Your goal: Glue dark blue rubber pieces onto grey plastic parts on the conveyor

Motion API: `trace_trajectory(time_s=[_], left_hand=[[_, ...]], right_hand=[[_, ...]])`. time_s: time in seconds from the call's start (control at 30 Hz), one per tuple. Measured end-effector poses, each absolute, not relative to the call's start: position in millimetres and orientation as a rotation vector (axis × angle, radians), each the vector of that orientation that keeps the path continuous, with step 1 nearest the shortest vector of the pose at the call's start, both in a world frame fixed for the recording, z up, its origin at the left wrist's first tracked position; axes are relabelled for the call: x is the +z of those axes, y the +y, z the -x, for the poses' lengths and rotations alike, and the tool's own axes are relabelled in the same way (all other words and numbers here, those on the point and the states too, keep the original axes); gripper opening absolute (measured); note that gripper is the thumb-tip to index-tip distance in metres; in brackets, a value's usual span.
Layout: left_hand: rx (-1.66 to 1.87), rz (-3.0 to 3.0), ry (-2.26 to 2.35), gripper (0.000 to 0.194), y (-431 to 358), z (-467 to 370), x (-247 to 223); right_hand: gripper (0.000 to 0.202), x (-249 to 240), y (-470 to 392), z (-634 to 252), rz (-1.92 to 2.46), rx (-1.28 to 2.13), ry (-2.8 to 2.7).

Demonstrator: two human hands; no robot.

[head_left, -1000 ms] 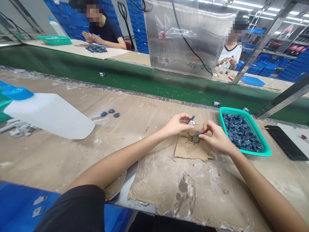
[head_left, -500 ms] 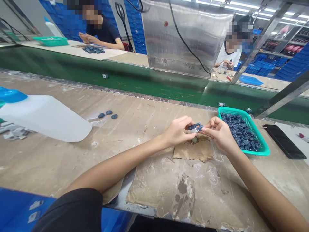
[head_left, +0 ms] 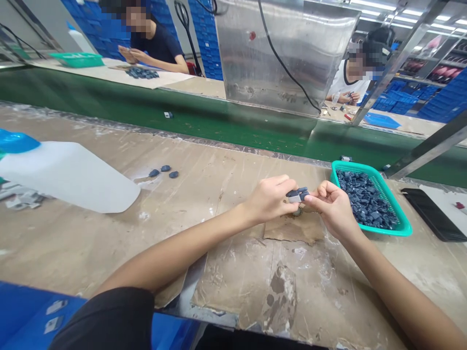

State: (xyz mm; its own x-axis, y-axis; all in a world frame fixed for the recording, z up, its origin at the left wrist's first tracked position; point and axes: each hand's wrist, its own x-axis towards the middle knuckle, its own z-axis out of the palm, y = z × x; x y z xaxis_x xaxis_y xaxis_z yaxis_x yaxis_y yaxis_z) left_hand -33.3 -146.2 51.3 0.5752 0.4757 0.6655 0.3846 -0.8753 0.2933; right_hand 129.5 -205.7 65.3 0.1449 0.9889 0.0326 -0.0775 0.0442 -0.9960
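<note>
My left hand (head_left: 272, 198) is closed on a small dark blue and white plastic part (head_left: 296, 195), held above the table. On its right end, the fingers of my right hand (head_left: 333, 204) pinch a dark blue piece that meets the part; its exact shape is mostly hidden. Below both hands lies a torn piece of cardboard (head_left: 292, 231) with a small round thing on it, partly covered by my fingers. Beside my right hand stands a green basket (head_left: 405, 232) filled with small dark blue plastic pieces (head_left: 368, 201).
A white bottle with a blue cap (head_left: 73, 175) leans at the left, near grey-white pieces (head_left: 27, 198) and several dark blue pieces (head_left: 165, 168). A black phone (head_left: 434, 214) lies at the right. Beyond runs a green conveyor belt (head_left: 219, 127); two people work across it.
Small parts on the green belt have shifted to the right. My hands stay together, with the held part turned slightly. The person at the far right has lowered their head.
</note>
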Motion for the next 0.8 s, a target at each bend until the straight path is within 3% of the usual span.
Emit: trace_trajectory(time_s=[0.27, 0.5, 0.63, 0.8], left_hand=[[1.28, -3.021, 0.621, 0.022, -150, 35, 52], [0.825, -2.602, 0.69, 0.023, -118, 27, 44], [0.632, -2.584, 1.062, 0.028, -49, 20, 35], [0.546, -2.563, 1.562, 0.034, 29, 9, 23]], right_hand=[[0.038, 64, -208, -123, 1.271, 0.828, -1.339], [0.016, 72, -194, -159, 1.526, 0.413, -1.731], [0.027, 76, -177, -230, 1.932, -0.081, -1.764], [0.024, 60, -167, -271, 2.262, -0.11, -2.118]])
